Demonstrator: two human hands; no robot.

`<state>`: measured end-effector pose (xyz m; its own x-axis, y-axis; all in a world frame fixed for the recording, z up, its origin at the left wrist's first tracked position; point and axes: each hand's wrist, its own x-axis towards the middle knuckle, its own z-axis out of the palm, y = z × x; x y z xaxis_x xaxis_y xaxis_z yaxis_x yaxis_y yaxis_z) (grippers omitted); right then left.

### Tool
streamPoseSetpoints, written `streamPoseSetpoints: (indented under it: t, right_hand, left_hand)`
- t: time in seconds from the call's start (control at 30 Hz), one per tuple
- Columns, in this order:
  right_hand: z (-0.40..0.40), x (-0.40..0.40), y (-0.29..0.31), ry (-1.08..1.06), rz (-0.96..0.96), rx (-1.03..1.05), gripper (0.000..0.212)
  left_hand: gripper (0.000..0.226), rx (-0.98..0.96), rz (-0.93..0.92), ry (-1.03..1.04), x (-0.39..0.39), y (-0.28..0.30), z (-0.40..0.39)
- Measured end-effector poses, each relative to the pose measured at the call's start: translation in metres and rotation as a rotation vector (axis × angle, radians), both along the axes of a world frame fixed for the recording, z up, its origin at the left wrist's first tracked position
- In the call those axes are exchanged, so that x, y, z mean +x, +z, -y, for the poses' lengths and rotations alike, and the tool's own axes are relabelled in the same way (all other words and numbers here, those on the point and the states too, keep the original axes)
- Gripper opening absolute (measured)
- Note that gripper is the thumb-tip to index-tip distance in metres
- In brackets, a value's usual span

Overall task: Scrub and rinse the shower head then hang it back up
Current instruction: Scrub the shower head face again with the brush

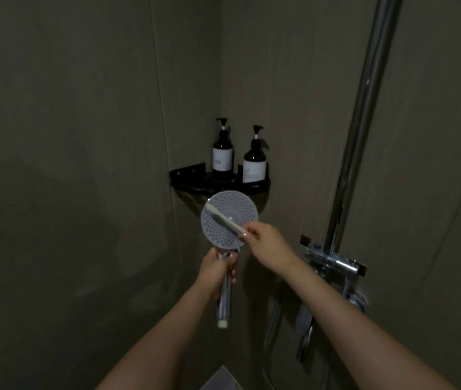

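A round shower head point(244, 211) with a dotted spray face points up at me in the middle of the view. Its chrome handle point(225, 299) runs down from it, and my left hand point(218, 270) grips the handle just below the head. My right hand point(265, 240) pinches the end of a white toothbrush point(225, 218). The brush lies diagonally across the spray face, its bristle end at the upper left of the disc.
A black corner shelf point(195, 180) behind the head carries two dark pump bottles point(222, 153) point(254, 161). At the right a chrome riser pole point(364, 108) stands over the mixer valve point(336, 261), with a hose point(272, 325) hanging below. Grey tiled walls close in.
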<state>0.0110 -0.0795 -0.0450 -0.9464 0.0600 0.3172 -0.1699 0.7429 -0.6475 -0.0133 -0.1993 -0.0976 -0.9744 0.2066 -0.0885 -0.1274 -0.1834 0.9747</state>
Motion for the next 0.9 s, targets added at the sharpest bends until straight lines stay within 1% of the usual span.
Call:
streamPoseSetpoints:
  t: [0.03, 0.07, 0.1, 0.13, 0.2, 0.23, 0.27, 0.3, 0.37, 0.4, 0.43, 0.47, 0.5, 0.53, 0.57, 0.6, 0.7, 0.73, 0.77, 0.8, 0.87, 0.9]
  right_hand:
    - [0.004, 0.001, 0.004, -0.029, -0.006, 0.094, 0.018]
    - [0.005, 0.002, 0.008, -0.091, -0.020, 0.140, 0.019]
    - [0.003, 0.003, 0.014, -0.179, -0.048, 0.133, 0.020]
    - [-0.003, 0.004, 0.022, -0.286, -0.091, 0.071, 0.020]
    - [-0.017, 0.009, 0.039, -0.463, -0.204, -0.125, 0.019]
    - [-0.020, 0.012, 0.047, -0.471, -0.256, -0.166, 0.019]
    - [-0.015, 0.017, 0.055, -0.411, -0.287, -0.149, 0.019]
    - [-0.005, 0.021, 0.062, -0.307, -0.291, -0.072, 0.019]
    - [0.021, 0.022, 0.065, -0.122, -0.241, 0.247, 0.018]
    - [0.029, 0.020, 0.064, -0.091, -0.206, 0.374, 0.018]
    - [0.030, 0.017, 0.067, -0.127, -0.179, 0.414, 0.019]
    - [0.025, 0.015, 0.074, -0.192, -0.166, 0.340, 0.019]
    - [0.017, 0.012, 0.082, -0.261, -0.168, 0.212, 0.020]
    - [0.009, 0.011, 0.090, -0.331, -0.186, 0.074, 0.023]
    - [0.004, 0.010, 0.096, -0.377, -0.234, -0.004, 0.027]
    - [0.005, 0.010, 0.099, -0.375, -0.271, 0.007, 0.027]
    - [0.032, 0.010, 0.094, -0.190, -0.248, 0.328, 0.022]
    - [0.036, 0.009, 0.091, -0.179, -0.213, 0.373, 0.023]
    - [0.033, 0.007, 0.093, -0.228, -0.178, 0.342, 0.023]
    - [0.025, 0.005, 0.099, -0.293, -0.171, 0.233, 0.022]
    - [0.008, 0.004, 0.108, -0.409, -0.229, 0.049, 0.026]
    - [0.006, 0.004, 0.108, -0.422, -0.248, 0.024, 0.029]
  left_hand:
    - [0.018, -0.004, -0.021, -0.005, 0.002, 0.007, 0.000]
    - [0.018, -0.004, -0.037, -0.010, 0.004, 0.014, 0.000]
    - [0.017, 0.001, -0.047, -0.009, 0.006, 0.020, 0.001]
    - [0.016, 0.008, -0.054, -0.001, 0.007, 0.026, 0.003]
    - [0.013, 0.023, -0.072, 0.023, 0.008, 0.036, 0.007]
    - [0.013, 0.032, -0.078, 0.030, 0.008, 0.042, 0.009]
    - [0.013, 0.036, -0.083, 0.034, 0.009, 0.047, 0.011]
    - [0.013, 0.033, -0.093, 0.038, 0.009, 0.052, 0.013]
    - [0.014, 0.009, -0.123, 0.044, 0.009, 0.060, 0.014]
    - [0.015, -0.004, -0.139, 0.042, 0.010, 0.064, 0.015]
    - [0.015, -0.011, -0.151, 0.041, 0.011, 0.069, 0.015]
    - [0.015, -0.009, -0.157, 0.040, 0.013, 0.073, 0.015]
    - [0.014, -0.004, -0.161, 0.043, 0.013, 0.077, 0.016]
    - [0.014, 0.004, -0.162, 0.052, 0.013, 0.080, 0.017]
    - [0.015, 0.014, -0.161, 0.062, 0.013, 0.083, 0.017]
    - [0.015, 0.022, -0.162, 0.069, 0.013, 0.087, 0.018]
    - [0.019, 0.000, -0.186, 0.044, 0.012, 0.096, 0.018]
    - [0.022, -0.005, -0.196, 0.028, 0.013, 0.099, 0.018]
    - [0.023, -0.008, -0.201, 0.010, 0.014, 0.101, 0.018]
    - [0.021, -0.012, -0.205, -0.010, 0.016, 0.103, 0.018]
    - [0.017, -0.011, -0.205, -0.034, 0.019, 0.106, 0.019]
    - [0.016, 0.000, -0.198, -0.043, 0.020, 0.106, 0.020]
